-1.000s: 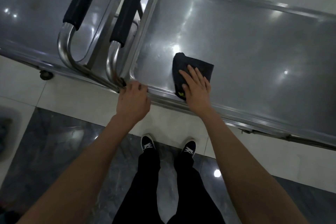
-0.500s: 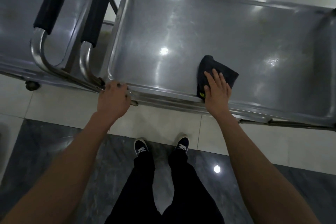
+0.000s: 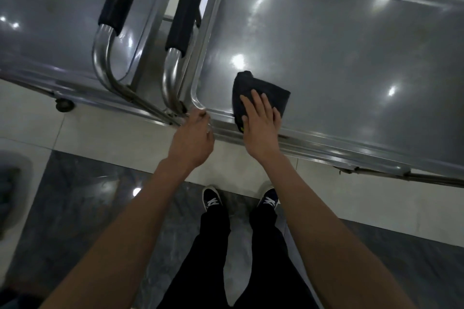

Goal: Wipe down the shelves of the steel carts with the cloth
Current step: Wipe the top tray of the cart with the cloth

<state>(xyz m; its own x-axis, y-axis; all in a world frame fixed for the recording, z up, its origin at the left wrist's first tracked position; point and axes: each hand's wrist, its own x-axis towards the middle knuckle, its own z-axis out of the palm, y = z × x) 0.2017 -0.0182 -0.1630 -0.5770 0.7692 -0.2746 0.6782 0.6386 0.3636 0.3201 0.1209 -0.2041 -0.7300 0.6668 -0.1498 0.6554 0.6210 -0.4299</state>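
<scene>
A dark folded cloth (image 3: 261, 90) lies on the top shelf of the right steel cart (image 3: 351, 45), near its front left corner. My right hand (image 3: 261, 120) presses flat on the cloth with straight fingers, the palm over the shelf's front rim. My left hand (image 3: 193, 140) curls its fingers round the front rim of this cart at its left corner. A second steel cart (image 3: 50, 7) stands to the left, its top shelf in view.
Two steel handle bars with black foam grips (image 3: 120, 0) (image 3: 187, 5) stand between the carts. A caster wheel (image 3: 64, 104) shows under the left cart. My feet in dark shoes (image 3: 212, 199) stand on the tiled floor close to the cart's front edge.
My right hand has slid the cloth back to the left along the front of the shelf, after moving it right half a second ago. My left hand stays on the corner rim.
</scene>
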